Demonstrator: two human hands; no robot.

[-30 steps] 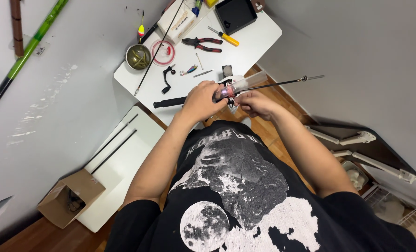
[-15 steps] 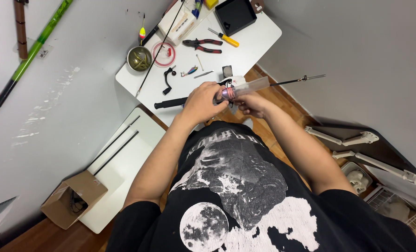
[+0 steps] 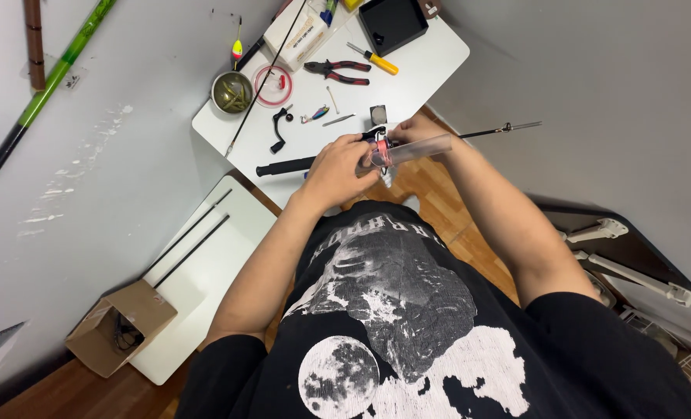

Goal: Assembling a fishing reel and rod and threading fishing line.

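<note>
- Left hand [image 3: 336, 167] is curled around the black rod [image 3: 287, 165] at the near edge of the white table [image 3: 431, 66], fingers wrapped tight on the handle section
- Right hand [image 3: 417, 130] grips the same rod from the far side, closed around it just beside the clear tube [image 3: 411, 148]
- The clear tube sits over the rod between the two hands, with a pink band at its left end
- The rod's thin dark tip [image 3: 500, 129] pokes out past the right hand, beyond the table's right edge
- On the table behind the hands: a small black square piece [image 3: 378, 115], red-handled pliers [image 3: 338, 71], a yellow-handled screwdriver [image 3: 374, 59]
- Further left on the table, a round metal tin [image 3: 232, 92] touches a pink ring [image 3: 272, 84]
- A black tray [image 3: 393, 22] sits at the table's far corner
- Off the table's left side, a green pole [image 3: 51, 77] lies on the grey floor
</note>
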